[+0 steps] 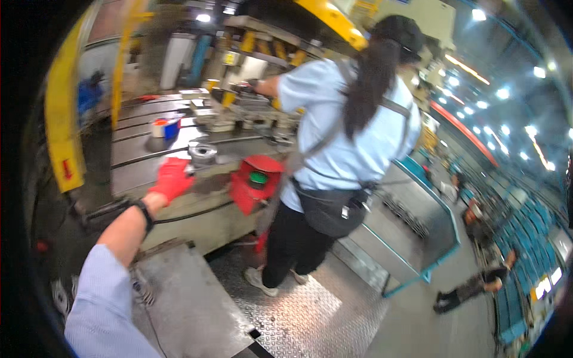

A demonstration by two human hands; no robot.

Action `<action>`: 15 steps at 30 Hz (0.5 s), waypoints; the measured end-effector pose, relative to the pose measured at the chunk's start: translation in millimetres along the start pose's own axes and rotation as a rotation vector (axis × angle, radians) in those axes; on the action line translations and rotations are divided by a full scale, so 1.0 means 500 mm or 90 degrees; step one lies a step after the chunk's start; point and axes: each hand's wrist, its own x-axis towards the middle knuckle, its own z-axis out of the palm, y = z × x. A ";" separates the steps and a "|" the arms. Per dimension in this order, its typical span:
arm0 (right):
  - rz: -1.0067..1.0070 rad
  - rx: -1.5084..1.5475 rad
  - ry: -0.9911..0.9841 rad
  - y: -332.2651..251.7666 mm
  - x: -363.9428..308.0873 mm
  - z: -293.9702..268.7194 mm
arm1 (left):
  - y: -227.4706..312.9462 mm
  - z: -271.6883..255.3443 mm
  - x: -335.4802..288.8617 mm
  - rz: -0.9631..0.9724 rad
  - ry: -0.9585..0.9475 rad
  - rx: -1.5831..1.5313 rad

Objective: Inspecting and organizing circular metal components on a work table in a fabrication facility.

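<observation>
- Fingers (177,166) of the left hand (172,179) look curled; blur hides whether they grip anything.
- Ring (203,153), at their two o'clock: a clumsy nudge could shift it.
- Bin (243,196), three o'clock: the co-worker (358,140) turning could knock it.

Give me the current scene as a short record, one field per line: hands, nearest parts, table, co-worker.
Left hand: red glove, reaching over the near edge of the machine table; whether it grips anything is unclear
Right hand: out of view
Nearest part: ring-shaped metal part, just beyond the fingers
Right of hand: red holder with a green round item in it
Farther back on table: blue item
Co-worker: person in light-blue shirt, back to camera, one arm extended toward the machine
</observation>
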 end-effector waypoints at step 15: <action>0.085 -0.077 0.129 0.119 -0.150 0.035 | -0.148 0.043 -0.052 -0.148 -0.045 0.050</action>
